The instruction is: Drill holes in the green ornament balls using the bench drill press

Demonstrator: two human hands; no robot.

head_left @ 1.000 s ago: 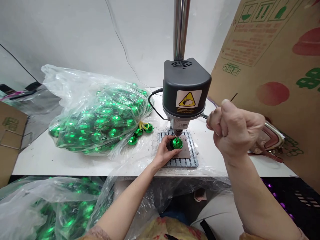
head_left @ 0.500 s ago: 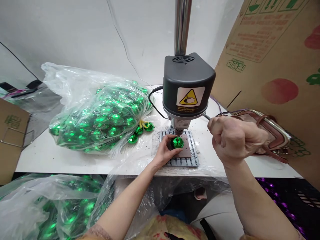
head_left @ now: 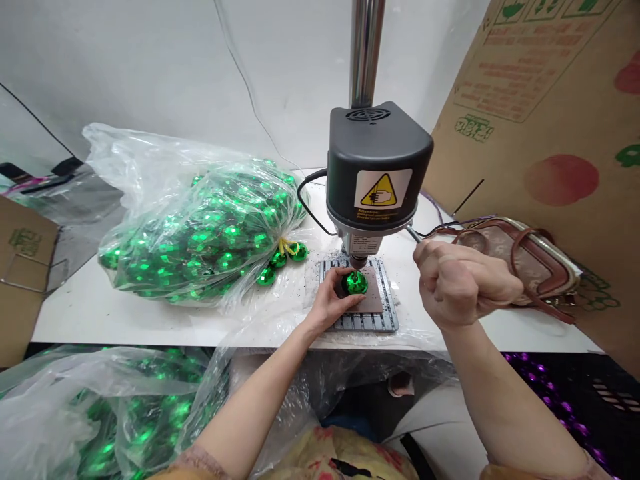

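Under the chuck of a black drill press, a shiny green mirrored ball sits on a brown board atop the slotted metal base. My left hand grips the ball from its left side, thumb in front and fingers behind. My right hand is closed in a fist around the end of the drill press lever; most of that handle is hidden in the fist. The drill tip comes down at the top of the ball, and whether it has entered cannot be made out.
A clear plastic bag of green balls lies on the white table at left, with several balls by its tied neck. Another bag sits below. A brown handbag and a cardboard box stand at right.
My right fist has shifted slightly left and down with the lever, showing more of the handbag. My left hand and the ball stay in place.
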